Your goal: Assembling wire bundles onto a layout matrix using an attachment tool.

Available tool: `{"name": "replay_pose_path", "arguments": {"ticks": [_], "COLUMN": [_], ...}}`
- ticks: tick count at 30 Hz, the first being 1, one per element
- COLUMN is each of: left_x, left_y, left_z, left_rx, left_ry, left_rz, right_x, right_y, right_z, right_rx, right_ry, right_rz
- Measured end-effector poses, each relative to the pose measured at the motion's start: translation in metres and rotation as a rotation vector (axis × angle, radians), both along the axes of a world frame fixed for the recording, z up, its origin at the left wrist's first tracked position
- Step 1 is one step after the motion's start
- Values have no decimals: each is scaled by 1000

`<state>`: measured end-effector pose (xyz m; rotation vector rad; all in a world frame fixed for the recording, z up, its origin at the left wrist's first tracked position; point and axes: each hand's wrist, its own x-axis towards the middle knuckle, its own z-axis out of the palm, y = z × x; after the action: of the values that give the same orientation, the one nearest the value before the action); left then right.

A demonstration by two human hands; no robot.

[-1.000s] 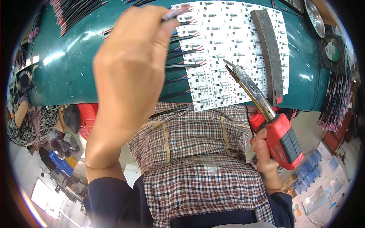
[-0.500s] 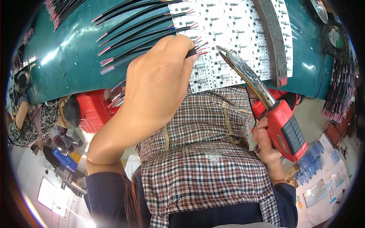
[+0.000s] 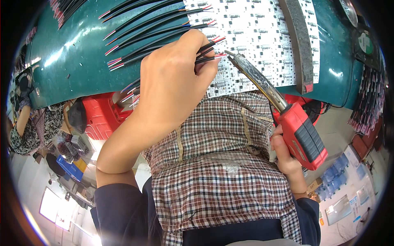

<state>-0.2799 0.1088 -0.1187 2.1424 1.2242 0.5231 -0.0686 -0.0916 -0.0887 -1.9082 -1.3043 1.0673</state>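
My left hand (image 3: 170, 82) is closed, pinching a thin black cable (image 3: 205, 60) between thumb and fingertips above the near left part of a white circuit board sheet (image 3: 228, 78). Red and white wire ends stick out of the cable toward the right. In my right hand (image 3: 286, 158) is a red and black soldering iron (image 3: 305, 133), its long metal barrel slanting up and left. The iron's tip lies close beside the wire ends; whether they touch I cannot tell. Several more black cables (image 3: 152, 30) reach from the green table onto the sheet's left edge.
A dark grey bar (image 3: 298, 47) lies across the sheet's right side. The green table (image 3: 74, 82) runs beneath it all. Bundles of cables hang at the far right (image 3: 365, 102) and lie at the top left (image 3: 63, 10). A red stool (image 3: 96, 117) stands below the table edge.
The soldering iron has moved left, bringing its tip close to the wire ends. My left hand has shifted slightly right, and its fingers have turned a little with the cable.
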Motion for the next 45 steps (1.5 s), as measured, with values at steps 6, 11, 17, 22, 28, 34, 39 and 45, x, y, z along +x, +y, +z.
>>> {"name": "replay_pose_path", "arguments": {"ticks": [6,11,17,22,28,34,39,45], "left_x": [1,0,-1,-1,0,-1,0,1], "left_y": [0,1,2,3,4,5,6,9], "left_z": [-2,-4,-6,-7,-8,-6,-3,0], "left_rx": [27,60,58,74,82,85,9,-87], "left_ry": [19,16,39,26,30,35,4,-25], "left_rz": [-8,-12,-20,-23,-33,-35,-14,3], "right_x": [-1,-2,3,-4,-2,-1,-1,-1], "right_y": [6,5,-6,-4,0,6,-2,-1], "right_z": [0,1,5,4,2,9,11,7], "right_rx": [0,0,-15,-60,-78,17,-59,-40], "right_ry": [22,30,-145,-41,-28,-20,-2,-50], "right_rz": [-2,-2,48,-95,-41,101,-31,-21]}}
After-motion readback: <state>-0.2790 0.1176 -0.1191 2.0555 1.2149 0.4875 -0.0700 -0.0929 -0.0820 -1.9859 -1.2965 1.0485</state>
